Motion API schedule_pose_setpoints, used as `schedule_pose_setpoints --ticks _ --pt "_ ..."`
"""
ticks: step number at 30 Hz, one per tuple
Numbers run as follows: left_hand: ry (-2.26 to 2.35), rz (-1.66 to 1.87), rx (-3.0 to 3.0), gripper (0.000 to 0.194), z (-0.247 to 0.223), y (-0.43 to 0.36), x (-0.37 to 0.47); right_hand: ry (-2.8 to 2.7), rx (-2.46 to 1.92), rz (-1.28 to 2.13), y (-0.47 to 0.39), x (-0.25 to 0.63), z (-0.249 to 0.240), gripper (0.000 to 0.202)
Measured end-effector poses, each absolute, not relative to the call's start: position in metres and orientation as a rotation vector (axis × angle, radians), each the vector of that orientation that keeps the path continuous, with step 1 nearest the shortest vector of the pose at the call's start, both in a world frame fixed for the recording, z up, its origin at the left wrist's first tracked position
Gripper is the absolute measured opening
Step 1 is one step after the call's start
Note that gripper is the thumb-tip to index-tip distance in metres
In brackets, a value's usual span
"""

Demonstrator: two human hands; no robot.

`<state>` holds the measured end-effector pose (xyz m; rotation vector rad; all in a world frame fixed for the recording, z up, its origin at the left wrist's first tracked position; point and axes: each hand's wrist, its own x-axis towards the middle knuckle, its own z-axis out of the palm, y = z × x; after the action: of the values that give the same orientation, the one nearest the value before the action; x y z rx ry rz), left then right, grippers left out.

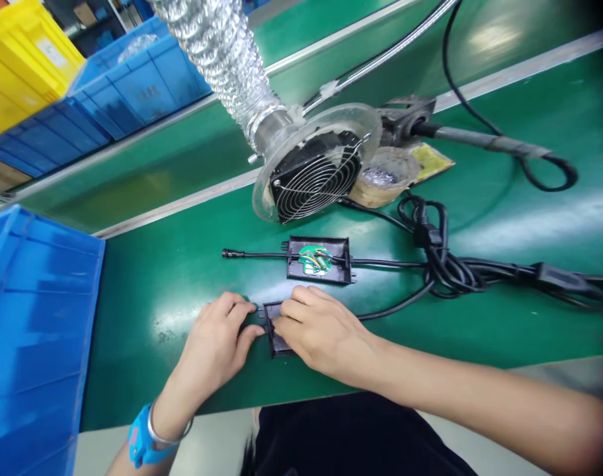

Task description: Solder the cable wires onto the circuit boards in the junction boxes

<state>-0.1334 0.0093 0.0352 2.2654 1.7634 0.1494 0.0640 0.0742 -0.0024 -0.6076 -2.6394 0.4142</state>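
Observation:
A shallow open black plastic case point(276, 344) lies on the green workbench, near its front edge. The thumb and fingertips of my left hand point(219, 337) grip the left end of this case. Over its right part is my right hand point(326, 334), fingers curled and pressed together down inside; whatever they pinch is hidden beneath them. Just behind, a second black case point(341, 251) lies open with a green circuit board point(314, 260) and coloured wires inside. A short black cable with a round connector point(232, 254) leaves its left end.
Bundled black cables point(447, 264) run off to the right from both cases. Behind them hangs a round fan point(319, 175) on a silver duct point(222, 59). Beside the fan stand a solder pot point(381, 178) and a tool handle point(484, 139). A large blue bin point(34, 330) borders the left.

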Motion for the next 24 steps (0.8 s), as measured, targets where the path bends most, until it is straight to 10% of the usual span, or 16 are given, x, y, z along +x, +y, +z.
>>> schedule_pose_setpoints --ticks 15,24 --pt "1.693 0.557 2.376 0.013 0.009 -0.006 -0.131 -2.555 -0.747 0.356 0.034 0.073 0.003 0.037" --pt "1.651 0.327 2.659 0.045 0.016 -0.025 -0.079 -2.389 -0.797 0.346 0.078 0.138 0.014 0.026"
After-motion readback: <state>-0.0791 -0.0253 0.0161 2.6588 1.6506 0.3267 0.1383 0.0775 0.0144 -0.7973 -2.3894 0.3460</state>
